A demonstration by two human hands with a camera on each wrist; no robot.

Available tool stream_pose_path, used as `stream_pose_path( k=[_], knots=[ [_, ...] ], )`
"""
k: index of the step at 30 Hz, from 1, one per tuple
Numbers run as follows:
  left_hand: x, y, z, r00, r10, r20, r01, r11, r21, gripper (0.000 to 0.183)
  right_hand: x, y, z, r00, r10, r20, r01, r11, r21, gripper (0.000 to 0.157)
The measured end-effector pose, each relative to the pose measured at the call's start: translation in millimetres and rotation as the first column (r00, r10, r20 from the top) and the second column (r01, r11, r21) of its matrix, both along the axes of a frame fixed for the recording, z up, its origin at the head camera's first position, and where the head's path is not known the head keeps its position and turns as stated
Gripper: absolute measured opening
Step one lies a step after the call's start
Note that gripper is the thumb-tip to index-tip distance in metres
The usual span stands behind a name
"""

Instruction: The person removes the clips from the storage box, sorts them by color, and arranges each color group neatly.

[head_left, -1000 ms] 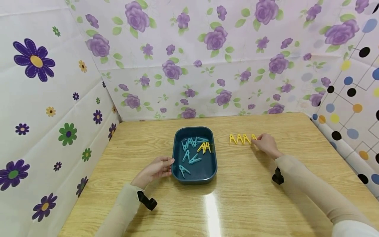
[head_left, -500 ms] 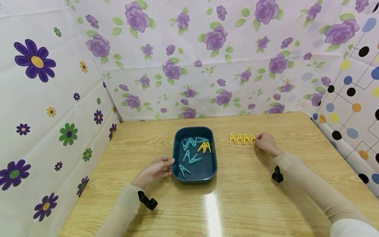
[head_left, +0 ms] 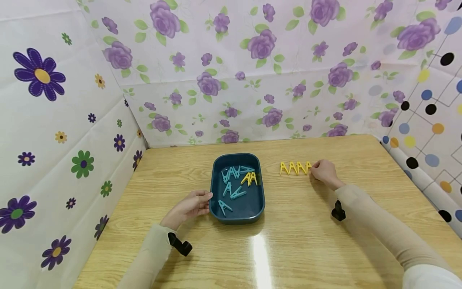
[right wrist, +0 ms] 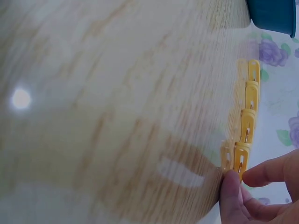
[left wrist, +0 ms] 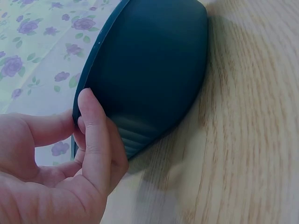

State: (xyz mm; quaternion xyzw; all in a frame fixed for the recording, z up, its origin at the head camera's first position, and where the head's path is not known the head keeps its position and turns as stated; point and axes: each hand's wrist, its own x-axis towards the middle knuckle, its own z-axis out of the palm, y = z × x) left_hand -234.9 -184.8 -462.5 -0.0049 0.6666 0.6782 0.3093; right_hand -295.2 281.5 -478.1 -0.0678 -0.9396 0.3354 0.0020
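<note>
In the head view my left hand (head_left: 189, 206) holds the left wall of a dark blue plastic bin (head_left: 247, 206). The left wrist view shows thumb and fingers pinching the rim of that bin (left wrist: 159, 60). Inside it lie several teal clothespins (head_left: 238, 193) and two yellow clothespins (head_left: 247, 178). Right of the bin, several yellow clothespins (head_left: 283, 167) stand side by side in a row on the table. My right hand (head_left: 325, 173) pinches the rightmost yellow clothespin (right wrist: 241, 151) between thumb and index finger, as the right wrist view shows.
The wood-grain table (head_left: 288, 241) meets a purple-flowered cloth (head_left: 263, 92) at its back edge. A daisy-print cloth (head_left: 72, 132) hangs on the left, and a dotted cloth (head_left: 422, 148) on the right. Black wrist cameras sit on both forearms.
My right hand has shifted slightly right, showing more of the last yellow clothespin in the row. The left hand and the bin stay in place.
</note>
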Motion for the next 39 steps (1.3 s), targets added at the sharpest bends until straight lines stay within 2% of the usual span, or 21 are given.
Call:
stream_pose_path(
  k=[10,17,22,28,35,39],
  knots=[
    [0.1,0,0.4,1.0,0.004,0.002,-0.004,1.0,-0.004,0.02,-0.4,3,-0.7,0.999,0.012,0.037,-0.01,0.999,-0.049,0.025],
    [0.2,0,-0.3,1.0,-0.005,-0.004,0.005,1.0,0.001,0.017,5.6,-5,10.2,0.997,0.028,-0.068,-0.029,1.0,-0.003,0.029],
    [0.8,0,0.2,1.0,-0.001,-0.001,0.001,1.0,0.0,0.017,7.1,-16,15.2,0.992,0.044,-0.119,-0.045,0.999,-0.01,0.032],
    [1.9,1,0.4,1.0,-0.003,-0.003,0.003,1.0,0.0,0.017,7.2,-25,17.8,0.988,0.055,-0.143,-0.062,0.997,-0.047,0.03],
    [1.8,1,2.4,1.0,-0.002,-0.002,0.002,1.0,-0.019,0.03,5.6,-34,20.5,0.976,0.077,-0.203,-0.086,0.996,-0.036,0.026],
    [2.7,1,2.9,1.0,0.007,0.001,-0.007,1.0,-0.02,0.031,5.5,-42,26.4,0.974,0.089,-0.211,-0.099,0.994,-0.038,0.024]
  ],
)
